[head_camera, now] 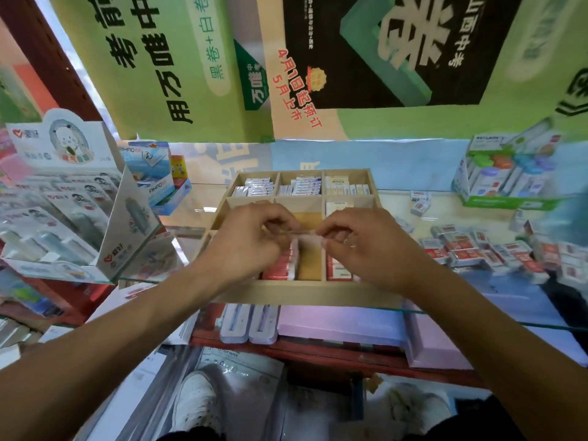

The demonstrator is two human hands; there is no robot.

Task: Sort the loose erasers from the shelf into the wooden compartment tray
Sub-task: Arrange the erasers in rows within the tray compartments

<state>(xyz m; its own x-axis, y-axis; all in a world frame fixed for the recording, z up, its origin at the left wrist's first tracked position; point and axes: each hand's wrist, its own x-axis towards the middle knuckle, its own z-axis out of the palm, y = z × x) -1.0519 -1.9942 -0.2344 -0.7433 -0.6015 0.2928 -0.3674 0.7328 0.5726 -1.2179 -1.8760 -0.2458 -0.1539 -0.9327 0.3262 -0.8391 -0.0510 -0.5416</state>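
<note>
the wooden compartment tray (296,292) sits on the glass shelf (477,316) and is already partly stocked: the back row holds silver-wrapped erasers (254,187), a blue-and-white batch (300,186) and cream-boxed ones (345,186), and the front cells show red-and-white erasers (281,267) standing on edge. one middle cell in front is bare down to its tan floor. plenty is left, though: a loose heap of red-and-white erasers (471,249) lies spread over the shelf well to the right of the tray, with a few strays further back. i'd put the job at somewhere past halfway.

both hands hang together over the tray's centre. the left hand (251,240) and right hand (369,243) have fingers curled, pinching something small and pale between them, probably a wrapped eraser or a strip of its film, but it is blurred and i can't say which.

the erasers are small, hard-edged blocks in glossy cellophane that catches the light; the tray is plain pale wood with thin matte dividers. a cardboard display box (105,218) stands to the left, another carton (509,173) at the right rear.
</note>
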